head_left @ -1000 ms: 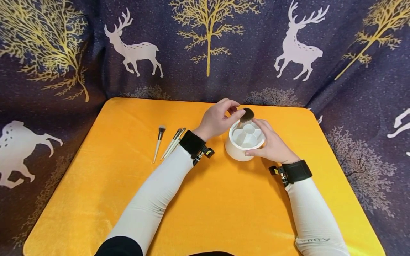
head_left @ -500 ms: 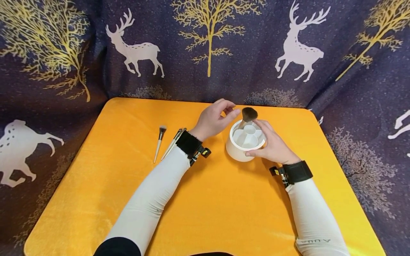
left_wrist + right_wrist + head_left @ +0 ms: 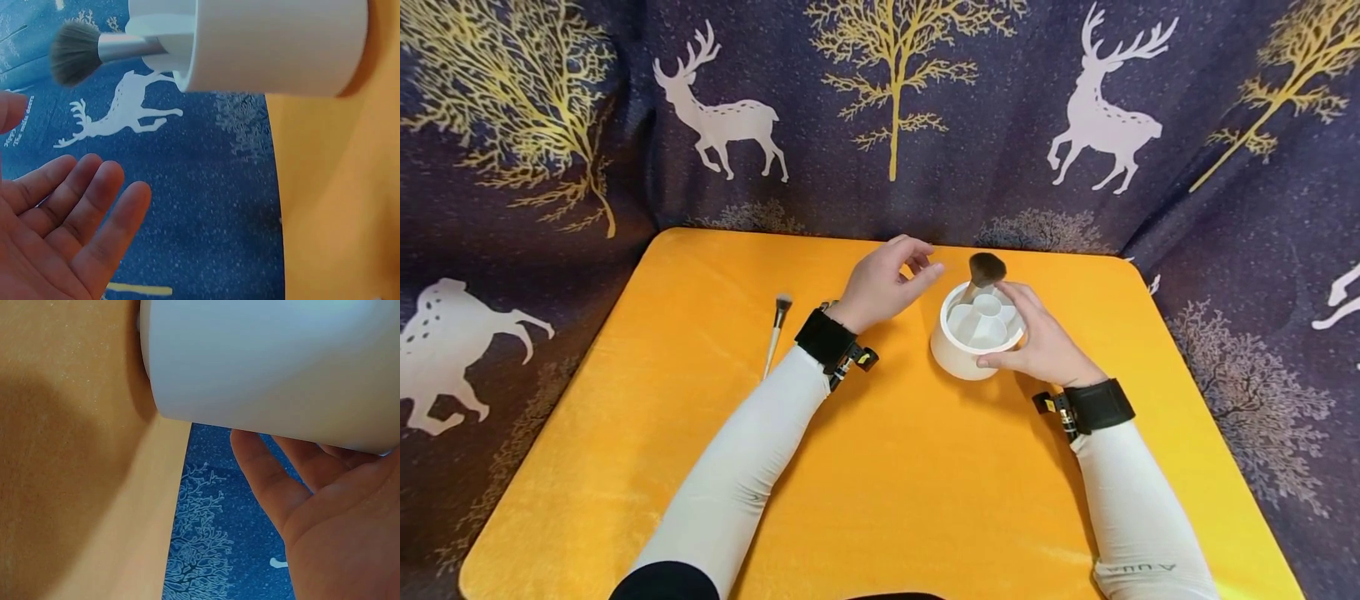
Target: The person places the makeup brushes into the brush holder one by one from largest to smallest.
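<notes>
A round white makeup brush organizer [image 3: 957, 357], divided inside into sections, stands on the table right of centre. My right hand [image 3: 1043, 340] grips its right side, thumb at the front and fingers round the far side; in the right wrist view the fingers [image 3: 265, 472] lie along its wall. One fluffy dark makeup brush [image 3: 987, 269] leans in a rear section, bristles up, its metal collar [image 3: 122, 47] showing in the left wrist view. Left of the organizer, my left hand [image 3: 882, 285] hovers with nothing in it, fingers relaxed and apart from the brush.
On the orange-covered table [image 3: 880, 483], another makeup brush [image 3: 777, 323] lies left of my left forearm. Tips of further brushes [image 3: 827, 305] peek out behind the left wrist strap, mostly hidden. A dark curtain [image 3: 850, 200] with deer and trees hangs behind the table.
My left hand has let go of the fluffy brush and moved left, away from the organizer. The brush now leans there by itself. My right hand has stayed on the organizer.
</notes>
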`<state>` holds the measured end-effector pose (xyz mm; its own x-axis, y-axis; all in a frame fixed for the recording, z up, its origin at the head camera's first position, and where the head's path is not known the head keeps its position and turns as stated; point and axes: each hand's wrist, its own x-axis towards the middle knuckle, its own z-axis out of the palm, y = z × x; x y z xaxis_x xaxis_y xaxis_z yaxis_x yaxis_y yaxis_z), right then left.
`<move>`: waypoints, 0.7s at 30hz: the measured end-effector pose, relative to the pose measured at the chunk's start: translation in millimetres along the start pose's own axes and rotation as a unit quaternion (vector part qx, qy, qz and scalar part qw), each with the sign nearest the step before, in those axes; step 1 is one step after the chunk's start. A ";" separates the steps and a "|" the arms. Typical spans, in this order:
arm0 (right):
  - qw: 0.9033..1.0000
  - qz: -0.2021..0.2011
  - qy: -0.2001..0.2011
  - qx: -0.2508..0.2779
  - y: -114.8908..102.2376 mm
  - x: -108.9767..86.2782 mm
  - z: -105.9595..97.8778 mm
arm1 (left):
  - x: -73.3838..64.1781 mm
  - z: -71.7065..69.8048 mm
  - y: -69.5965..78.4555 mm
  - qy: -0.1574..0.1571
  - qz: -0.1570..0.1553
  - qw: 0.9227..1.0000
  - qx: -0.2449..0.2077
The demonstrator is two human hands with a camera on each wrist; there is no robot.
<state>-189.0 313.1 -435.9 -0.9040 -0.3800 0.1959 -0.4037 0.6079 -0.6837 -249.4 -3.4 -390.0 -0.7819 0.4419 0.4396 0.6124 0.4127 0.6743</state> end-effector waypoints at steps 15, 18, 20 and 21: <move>1.000 0.000 -0.004 -0.010 -1.3 -1.5 -0.5 | -24.9 -31.2 -25.7 0.013 -0.026 0.999 0.032; 1.000 0.000 -0.011 -0.012 -1.6 -1.0 0.9 | -31.4 -38.9 -30.7 0.016 -0.030 0.999 0.042; 1.000 0.003 -0.013 -0.012 -1.4 -1.2 0.9 | -34.0 -43.4 -33.6 0.019 -0.029 0.998 0.045; 1.000 0.005 -0.012 -0.010 -1.4 -1.5 0.1 | -34.6 -45.3 -35.0 0.020 -0.027 0.998 0.047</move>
<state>-187.1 312.7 -435.3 -0.9046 -0.3899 0.1726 -0.3976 0.6255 -0.6713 -249.1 -69.3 -401.9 -0.8170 0.3858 0.4285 0.5758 0.5082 0.6404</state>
